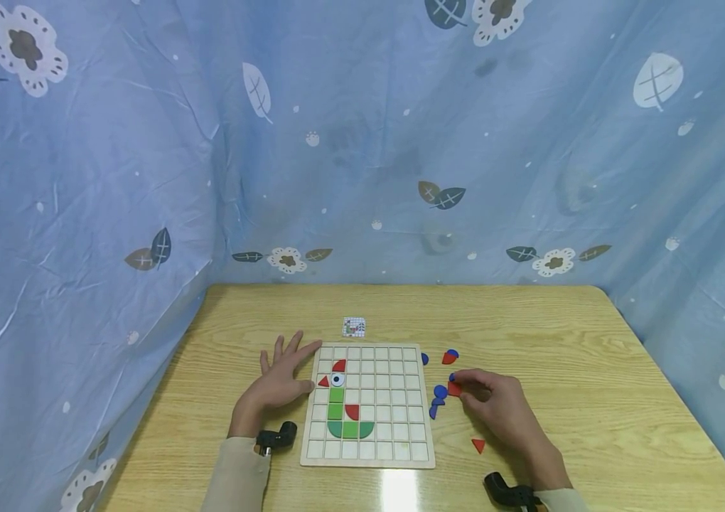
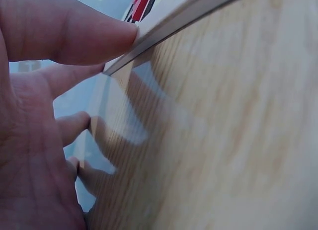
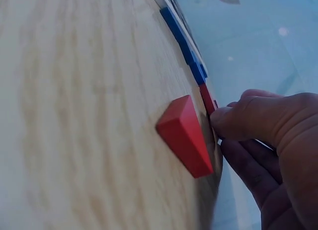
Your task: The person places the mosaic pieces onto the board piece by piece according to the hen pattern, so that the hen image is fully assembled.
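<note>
The grid board (image 1: 369, 405) lies on the table (image 1: 593, 370), a small card (image 1: 354, 327) just behind it. Loose pieces (image 1: 439, 398) lie right of the board.

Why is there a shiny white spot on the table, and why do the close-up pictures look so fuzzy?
Head view: a lamp overhead mirrors as glare on the table, just below the puzzle board. Left wrist view: the left hand sits too close, so skin and wood blur, with pale reflections. Right wrist view: the red piece looks fairly sharp, while the right hand and the far edge look soft.
</note>
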`<action>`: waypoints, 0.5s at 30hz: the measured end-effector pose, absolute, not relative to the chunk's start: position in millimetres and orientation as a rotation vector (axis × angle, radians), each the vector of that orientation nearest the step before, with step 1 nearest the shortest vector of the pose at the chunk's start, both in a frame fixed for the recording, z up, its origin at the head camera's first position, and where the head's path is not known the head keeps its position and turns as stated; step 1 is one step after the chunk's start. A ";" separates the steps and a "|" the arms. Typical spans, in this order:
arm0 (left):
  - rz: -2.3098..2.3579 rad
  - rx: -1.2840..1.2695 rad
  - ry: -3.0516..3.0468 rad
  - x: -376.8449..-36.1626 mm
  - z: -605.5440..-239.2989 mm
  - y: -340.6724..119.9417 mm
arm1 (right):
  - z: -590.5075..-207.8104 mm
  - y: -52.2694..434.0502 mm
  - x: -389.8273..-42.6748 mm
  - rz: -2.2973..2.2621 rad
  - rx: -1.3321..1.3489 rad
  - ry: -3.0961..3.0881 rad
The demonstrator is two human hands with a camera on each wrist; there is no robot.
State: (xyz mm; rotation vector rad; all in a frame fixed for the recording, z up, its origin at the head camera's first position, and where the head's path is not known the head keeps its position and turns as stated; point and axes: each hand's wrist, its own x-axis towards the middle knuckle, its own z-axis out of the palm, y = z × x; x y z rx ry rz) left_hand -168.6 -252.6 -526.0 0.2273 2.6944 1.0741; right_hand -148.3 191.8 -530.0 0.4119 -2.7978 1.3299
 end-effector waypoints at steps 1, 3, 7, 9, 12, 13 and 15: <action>1.078 0.230 2.692 -168.5 -526.1 -252.7 | -529.5 191.8 -148.0 1.324 0.408 -2.798; 1.080 0.231 2.689 -168.4 -526.4 -252.8 | -528.2 191.4 -146.8 1.333 0.402 -2.788; 1.077 0.221 2.696 -168.4 -526.4 -251.9 | -523.0 188.7 -142.0 1.329 0.399 -2.767; 1.073 0.212 2.703 -168.5 -526.7 -251.8 | -519.9 185.2 -138.8 1.342 0.410 -2.759; 1.075 0.207 2.708 -168.6 -526.2 -251.1 | -516.3 177.0 -134.0 1.382 0.455 -2.745; 1.076 0.206 2.708 -168.6 -526.2 -251.2 | -515.6 173.4 -132.9 1.399 0.472 -2.741; 1.074 0.206 2.706 -168.4 -526.1 -251.3 | -514.8 165.3 -131.1 1.435 0.516 -2.726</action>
